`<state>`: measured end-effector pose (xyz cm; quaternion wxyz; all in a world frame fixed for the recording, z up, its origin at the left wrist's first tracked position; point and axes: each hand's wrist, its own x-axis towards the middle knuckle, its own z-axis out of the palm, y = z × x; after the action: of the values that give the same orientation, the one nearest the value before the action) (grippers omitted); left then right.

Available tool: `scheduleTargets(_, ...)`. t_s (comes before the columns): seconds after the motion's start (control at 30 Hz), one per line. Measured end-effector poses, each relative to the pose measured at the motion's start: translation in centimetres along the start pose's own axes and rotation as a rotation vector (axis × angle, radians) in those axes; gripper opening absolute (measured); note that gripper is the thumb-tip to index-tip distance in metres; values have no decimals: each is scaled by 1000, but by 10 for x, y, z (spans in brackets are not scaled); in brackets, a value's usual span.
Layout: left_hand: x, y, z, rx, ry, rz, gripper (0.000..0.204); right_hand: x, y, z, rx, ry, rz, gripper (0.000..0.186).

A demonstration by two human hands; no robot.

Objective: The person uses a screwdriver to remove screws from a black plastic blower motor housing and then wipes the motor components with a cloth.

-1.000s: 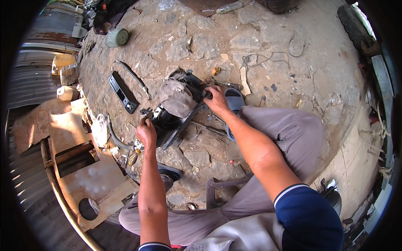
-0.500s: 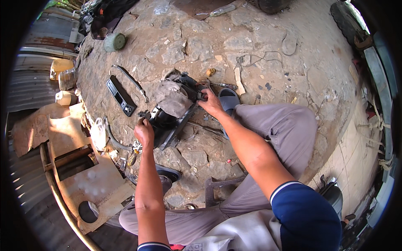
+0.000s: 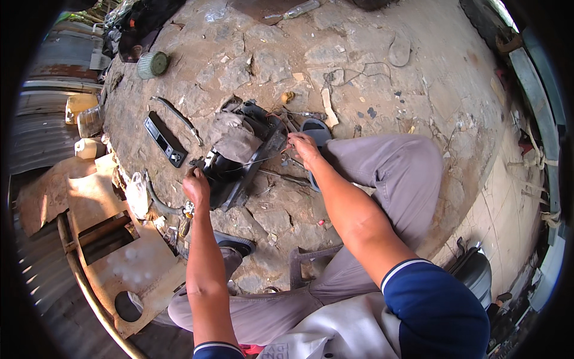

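In front of me on the stone ground lies a black plastic housing (image 3: 224, 182) from some appliance. A grey rag (image 3: 236, 140) is draped over its middle. My left hand (image 3: 196, 185) is closed at its near left end, fingers pinched on a small dark part (image 3: 197, 163). My right hand (image 3: 305, 149) is closed just off the right end, fingertips pinched together. A thin strand runs from the housing toward these fingertips; I cannot make out exactly what they hold. Thin reddish wires (image 3: 276, 118) curve up at the far right end.
A long black panel (image 3: 164, 140) and a black hose (image 3: 176, 116) lie left of the housing. A screwdriver (image 3: 184, 226) is near my left forearm. A grey sandal (image 3: 317, 131) lies beyond my right hand. A green ribbed container (image 3: 152, 64) and cut brown board (image 3: 113, 251) are at left.
My right hand has come away from the housing's right end, and a thin strand now shows between them. My left hand stays at the near left end. The whole view has shifted slightly.
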<state>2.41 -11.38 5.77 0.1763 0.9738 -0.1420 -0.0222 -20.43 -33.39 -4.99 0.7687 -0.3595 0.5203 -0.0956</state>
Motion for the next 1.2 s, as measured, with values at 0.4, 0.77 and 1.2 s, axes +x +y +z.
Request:
scheduleTargets(0.4,11,-13,7,-71,-33,-15,29,-11,25,18,-928,-134,-246,40)
scheduleTargets(0.77,11,-22,12,-397,-108,-78,35,-4,20,-8,-213,-241,-22,27)
scheduleTargets(1.2,2,-28,5,-712,-164,-183,36,-18,24,-5,-946,282,-265,44)
